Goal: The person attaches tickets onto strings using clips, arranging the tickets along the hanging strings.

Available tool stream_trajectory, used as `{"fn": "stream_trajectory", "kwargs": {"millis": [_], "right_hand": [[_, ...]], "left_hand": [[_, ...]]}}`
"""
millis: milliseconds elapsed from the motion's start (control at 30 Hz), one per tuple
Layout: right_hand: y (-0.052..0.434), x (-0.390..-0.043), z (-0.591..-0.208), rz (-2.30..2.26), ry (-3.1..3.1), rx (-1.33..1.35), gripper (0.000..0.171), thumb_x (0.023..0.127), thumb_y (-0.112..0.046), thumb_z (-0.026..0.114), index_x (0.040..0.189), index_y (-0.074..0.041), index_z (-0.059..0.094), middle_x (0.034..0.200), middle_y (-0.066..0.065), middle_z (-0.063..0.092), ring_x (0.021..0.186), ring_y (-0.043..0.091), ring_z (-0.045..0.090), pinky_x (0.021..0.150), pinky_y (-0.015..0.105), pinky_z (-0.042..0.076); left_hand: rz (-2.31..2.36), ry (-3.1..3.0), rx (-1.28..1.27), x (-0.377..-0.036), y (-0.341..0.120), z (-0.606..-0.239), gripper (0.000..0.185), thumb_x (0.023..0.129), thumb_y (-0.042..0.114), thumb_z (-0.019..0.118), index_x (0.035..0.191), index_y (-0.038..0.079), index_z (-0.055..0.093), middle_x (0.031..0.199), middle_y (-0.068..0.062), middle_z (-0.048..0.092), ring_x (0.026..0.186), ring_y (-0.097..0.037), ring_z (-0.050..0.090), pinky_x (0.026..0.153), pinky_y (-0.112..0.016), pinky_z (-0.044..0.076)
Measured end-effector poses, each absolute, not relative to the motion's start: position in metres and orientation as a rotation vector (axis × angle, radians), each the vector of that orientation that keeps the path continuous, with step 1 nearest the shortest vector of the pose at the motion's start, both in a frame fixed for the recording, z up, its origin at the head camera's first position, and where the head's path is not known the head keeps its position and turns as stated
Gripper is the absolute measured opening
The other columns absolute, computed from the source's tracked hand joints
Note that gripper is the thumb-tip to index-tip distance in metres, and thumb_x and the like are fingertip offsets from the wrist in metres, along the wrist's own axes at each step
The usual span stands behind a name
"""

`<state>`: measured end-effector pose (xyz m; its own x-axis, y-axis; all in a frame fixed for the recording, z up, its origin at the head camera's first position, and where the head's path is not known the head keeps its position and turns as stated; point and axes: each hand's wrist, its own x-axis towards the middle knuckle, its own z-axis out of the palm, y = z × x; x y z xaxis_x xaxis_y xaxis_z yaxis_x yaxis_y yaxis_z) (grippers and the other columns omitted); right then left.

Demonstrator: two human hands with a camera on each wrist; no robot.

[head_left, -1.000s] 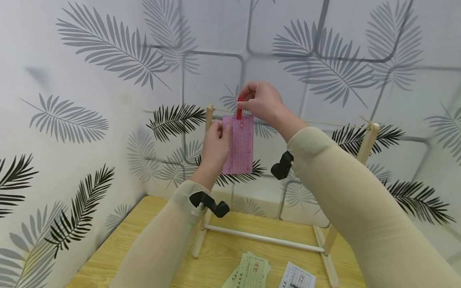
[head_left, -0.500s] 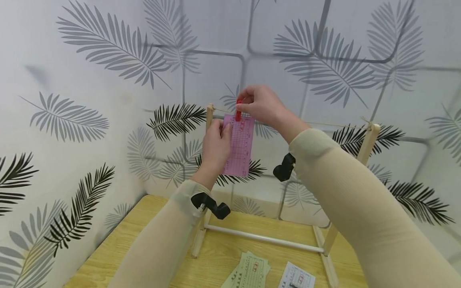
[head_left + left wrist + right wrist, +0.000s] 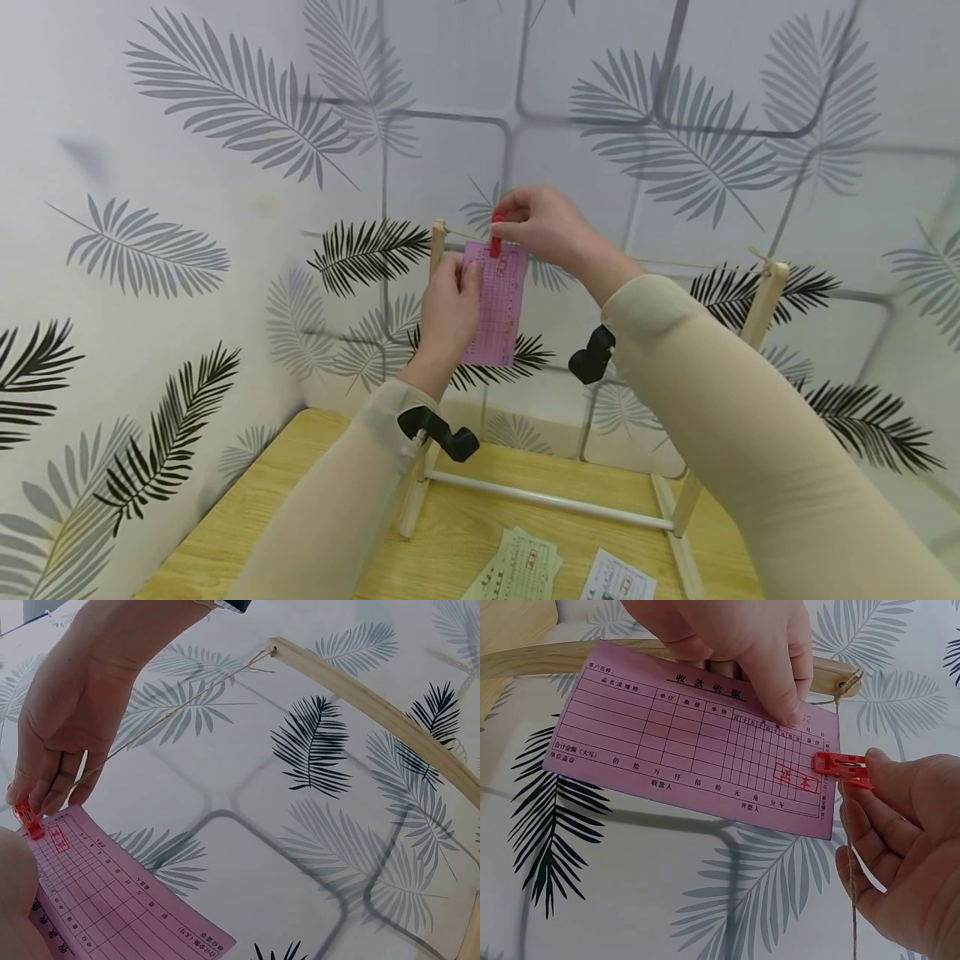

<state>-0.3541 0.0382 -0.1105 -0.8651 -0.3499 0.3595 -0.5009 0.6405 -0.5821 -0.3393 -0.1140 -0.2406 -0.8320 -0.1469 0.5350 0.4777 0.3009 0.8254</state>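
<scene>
right hand (image 3: 543, 227) pinches the red clip (image 3: 496, 237) between thumb and forefinger, other fingers curled in; clip sits on the top edge of the pink receipt (image 3: 497, 304) right at the twine line (image 3: 675, 262). left hand (image 3: 448, 312) grips the receipt's left edge, thumb pressed flat on its face, fingers behind it.

vs a second ago: right hand and clip have come down a touch, and the clip now bites the paper's upper edge. the receipt has turned slightly, looking narrower edge-on, and it hangs a bit tilted, lower end toward 6 o'clock. left hand has hardly moved. my read: the clip is being seated over paper and twine together, hang nearly done, neither hand has let go yet. can't tell if the clip jaws actually catch the twine.

receipt is up at the left end of the line, just beside the left post (image 3: 436, 242) of the wooden rack (image 3: 763, 304). right wrist view shows the clip (image 3: 843, 769) at the receipt's corner by the red stamp.

on the table (image 3: 247, 517), at 6 o'clock from the rack: green slips (image 3: 519, 567) and a white slip (image 3: 617, 578), lying flat, well apart from both hands.
</scene>
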Motion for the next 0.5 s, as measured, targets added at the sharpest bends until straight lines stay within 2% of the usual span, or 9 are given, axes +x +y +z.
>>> {"fn": "stream_trajectory", "kwargs": {"millis": [233, 500], "right_hand": [[0.043, -0.352, -0.11, 1.062, -2.646, 0.68, 0.041, 0.11, -0.022, 0.071, 0.146, -0.003, 0.065, 0.135, 0.015, 0.074, 0.125, 0.029, 0.066, 0.106, 0.045, 0.052], [0.04, -0.353, -0.112, 1.066, -2.623, 0.668, 0.036, 0.108, -0.02, 0.074, 0.139, -0.004, 0.068, 0.128, 0.014, 0.076, 0.117, 0.027, 0.07, 0.099, 0.042, 0.055]], "left_hand": [[-1.643, -2.022, -0.284, -0.338, -0.113, -0.249, 0.027, 0.12, 0.037, 0.051, 0.128, 0.013, 0.061, 0.11, -0.008, 0.07, 0.095, -0.024, 0.065, 0.081, -0.044, 0.054], [-1.748, -1.982, -0.263, -0.325, -0.113, -0.268, 0.028, 0.118, 0.033, 0.054, 0.135, 0.011, 0.059, 0.117, -0.01, 0.073, 0.105, -0.027, 0.07, 0.088, -0.05, 0.058]]}}
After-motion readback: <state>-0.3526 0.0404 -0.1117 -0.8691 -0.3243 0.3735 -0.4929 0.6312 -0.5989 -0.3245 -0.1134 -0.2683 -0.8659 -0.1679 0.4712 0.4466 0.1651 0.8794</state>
